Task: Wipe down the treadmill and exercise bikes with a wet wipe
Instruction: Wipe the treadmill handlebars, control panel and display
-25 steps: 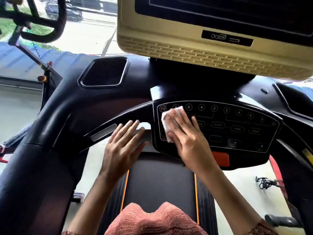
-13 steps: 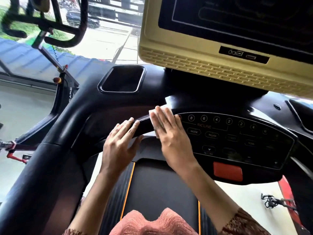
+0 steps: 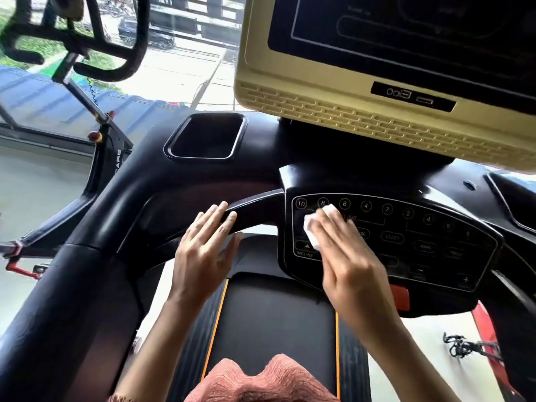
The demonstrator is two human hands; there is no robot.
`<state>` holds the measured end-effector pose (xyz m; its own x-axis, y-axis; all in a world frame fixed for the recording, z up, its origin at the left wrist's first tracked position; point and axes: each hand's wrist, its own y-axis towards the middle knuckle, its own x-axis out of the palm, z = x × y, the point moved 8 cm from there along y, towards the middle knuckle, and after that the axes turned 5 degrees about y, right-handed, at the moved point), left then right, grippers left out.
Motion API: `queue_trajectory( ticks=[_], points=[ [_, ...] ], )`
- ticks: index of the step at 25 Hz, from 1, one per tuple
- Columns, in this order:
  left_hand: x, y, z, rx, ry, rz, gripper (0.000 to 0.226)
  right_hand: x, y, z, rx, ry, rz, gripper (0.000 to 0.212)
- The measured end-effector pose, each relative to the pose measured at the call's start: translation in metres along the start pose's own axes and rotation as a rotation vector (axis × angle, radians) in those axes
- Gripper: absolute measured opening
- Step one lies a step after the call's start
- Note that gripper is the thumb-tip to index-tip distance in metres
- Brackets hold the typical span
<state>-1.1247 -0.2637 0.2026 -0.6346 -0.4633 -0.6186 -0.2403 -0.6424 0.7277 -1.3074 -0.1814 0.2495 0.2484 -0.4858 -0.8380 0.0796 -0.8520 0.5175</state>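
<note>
Right hand point(image 3: 345, 256) was recorded flat, with fingers extended, pressing the wet wipe point(image 3: 314, 227) against the treadmill's control panel point(image 3: 406, 236). The wipe was bunched under the fingertips and showed past them on the far-left side. Left hand point(image 3: 203, 250) was noted open, fingers laid straight over the curved grab bar point(image 3: 255, 210) just left of the right hand. No closed grip could be made out.

Risks, as judged:
- The wipe was pressed, not pinched, so it could be shed from under the flat fingers on a fast stroke.
- Keys could be actuated by palm pressure, as START lay just right of the fingers. If the machine were powered, the belt point(image 3: 272, 314) below both wrists could be set moving. Power state could not be told.
- The red stop button point(image 3: 400, 297), beside the right wrist, could be knocked.
- Moisture could be driven into key edges.

Materials:
- The panel was glossy black and flat, with round and oval keys outlined in white.
- The bar was smooth and rounded.
- The wipe was white, soft and crumpled.
- The belt was matte black with orange edge lines.
- The monitor housing point(image 3: 348, 117), beyond both hands, was beige plastic with a slotted grille.
</note>
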Motion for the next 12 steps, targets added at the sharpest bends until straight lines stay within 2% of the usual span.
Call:
queue_trajectory(
  ticks=[4,9,12],
  points=[
    [0.010,0.004,0.032,0.125,-0.049,-0.020,0.035,0.033,-0.061,0.003,0.081,0.010,-0.214,0.051],
    [0.034,0.018,0.068,0.192,-0.172,-0.134,0.046,0.028,0.021,0.038,0.169,-0.021,-0.099,0.051],
    [0.042,0.020,0.082,0.193,-0.161,-0.172,0.052,0.005,0.022,0.077,0.290,-0.039,0.002,0.052]
  ],
)
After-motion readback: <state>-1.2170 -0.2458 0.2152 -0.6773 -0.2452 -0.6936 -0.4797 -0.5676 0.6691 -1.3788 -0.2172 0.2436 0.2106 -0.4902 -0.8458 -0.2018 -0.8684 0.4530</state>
